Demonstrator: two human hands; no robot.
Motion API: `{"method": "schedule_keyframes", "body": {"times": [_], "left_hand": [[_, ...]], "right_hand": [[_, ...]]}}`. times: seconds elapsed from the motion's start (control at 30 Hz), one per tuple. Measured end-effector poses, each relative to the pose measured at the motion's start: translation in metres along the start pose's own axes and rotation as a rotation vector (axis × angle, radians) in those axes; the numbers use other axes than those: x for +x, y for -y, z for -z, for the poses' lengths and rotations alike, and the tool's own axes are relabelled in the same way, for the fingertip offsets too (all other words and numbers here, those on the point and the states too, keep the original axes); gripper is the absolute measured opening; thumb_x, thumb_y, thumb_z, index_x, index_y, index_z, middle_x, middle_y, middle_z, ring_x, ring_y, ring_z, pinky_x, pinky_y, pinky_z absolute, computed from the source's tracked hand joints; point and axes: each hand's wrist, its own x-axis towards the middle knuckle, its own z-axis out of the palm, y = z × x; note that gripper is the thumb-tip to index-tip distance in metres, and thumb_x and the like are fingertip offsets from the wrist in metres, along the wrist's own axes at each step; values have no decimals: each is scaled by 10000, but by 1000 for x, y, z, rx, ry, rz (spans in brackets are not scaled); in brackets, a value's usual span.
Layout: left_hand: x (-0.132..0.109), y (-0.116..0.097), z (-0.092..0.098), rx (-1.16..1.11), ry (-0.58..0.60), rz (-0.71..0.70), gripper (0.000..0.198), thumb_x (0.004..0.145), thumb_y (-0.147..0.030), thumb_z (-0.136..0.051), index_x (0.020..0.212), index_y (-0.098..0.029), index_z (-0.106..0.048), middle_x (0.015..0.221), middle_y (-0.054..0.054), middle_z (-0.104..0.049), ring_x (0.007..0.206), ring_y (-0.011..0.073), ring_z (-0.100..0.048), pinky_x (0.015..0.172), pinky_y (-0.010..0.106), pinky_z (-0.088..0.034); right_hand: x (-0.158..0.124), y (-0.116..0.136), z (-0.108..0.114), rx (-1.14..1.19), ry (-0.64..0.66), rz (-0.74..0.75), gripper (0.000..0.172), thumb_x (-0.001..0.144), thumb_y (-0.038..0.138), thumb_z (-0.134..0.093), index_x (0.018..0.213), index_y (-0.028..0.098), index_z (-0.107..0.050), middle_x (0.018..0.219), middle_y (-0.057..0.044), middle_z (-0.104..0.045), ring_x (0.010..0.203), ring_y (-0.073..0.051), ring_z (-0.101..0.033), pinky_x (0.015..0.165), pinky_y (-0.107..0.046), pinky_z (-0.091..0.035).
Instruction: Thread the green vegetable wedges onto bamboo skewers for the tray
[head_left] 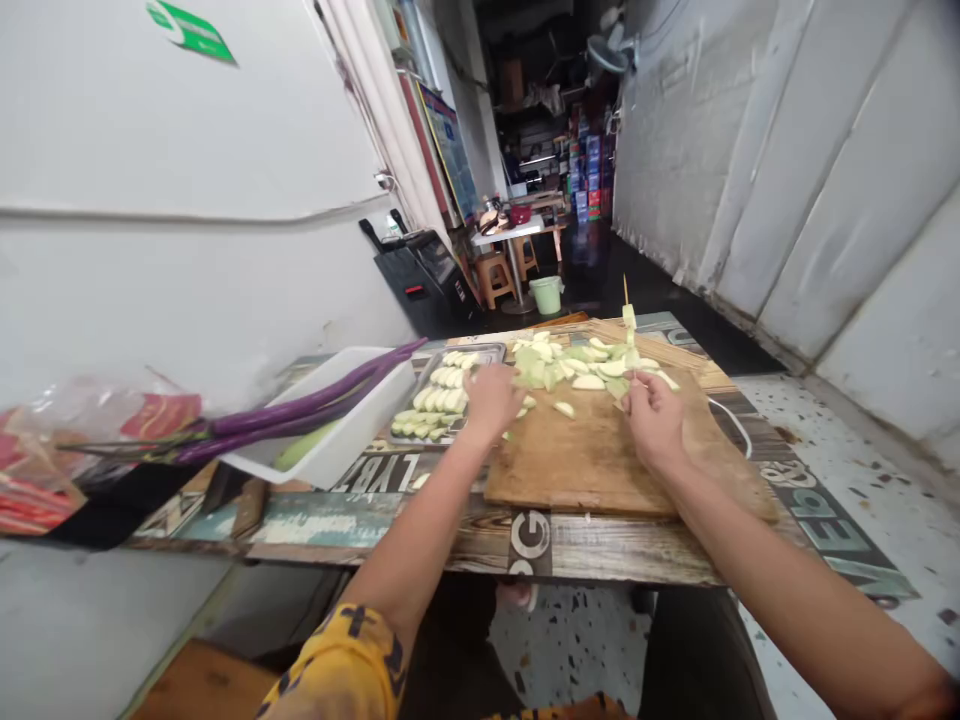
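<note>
Above the wooden board, right grip pinches a near-vertical skewer, tip up; left grip, can't tell

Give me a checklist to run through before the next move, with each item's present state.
1. Right hand gripping the wooden skewer: ok, fingers closed near its lower end.
2. Skewer tip pointing away from both hands: ok, it points up, bare above the threaded slices.
3. Left hand free of any slice: cannot tell, its fingertips are unclear beside the shallow tray.
4. Loose pale green slices on hand: ok, heaped toward the far side of the wooden cutting board.
5. Purple eggplants wholly inside the white bin: not ok, their stem ends stick out past its edge.
</note>
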Motion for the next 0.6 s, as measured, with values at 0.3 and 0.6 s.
{"method": "schedule_keyframes", "body": {"times": [0.3, 0.6], "left_hand": [[47, -30, -35, 340, 222, -240, 427, 688, -520, -607, 1010, -243, -650, 1294, 127, -435, 1240, 339, -289, 1018, 578, -97], [86, -25, -31, 503, 625, -324, 614, 592, -611, -637, 1094, -257, -624, 1474, 113, -212, 1337, 376, -115, 1010, 611, -109]], "right_hand": [[0, 0, 1, -33, 6, -1, 239, 800, 335, -461, 909, 155, -574, 518, 53, -432, 423, -87, -349, 404, -203, -274], [-1, 3, 0, -131, -5, 27, 293, 791, 338, -439, 936, 137, -597, 526, 36, -464, 456, -116, -387, 466, -237, -333]]}}
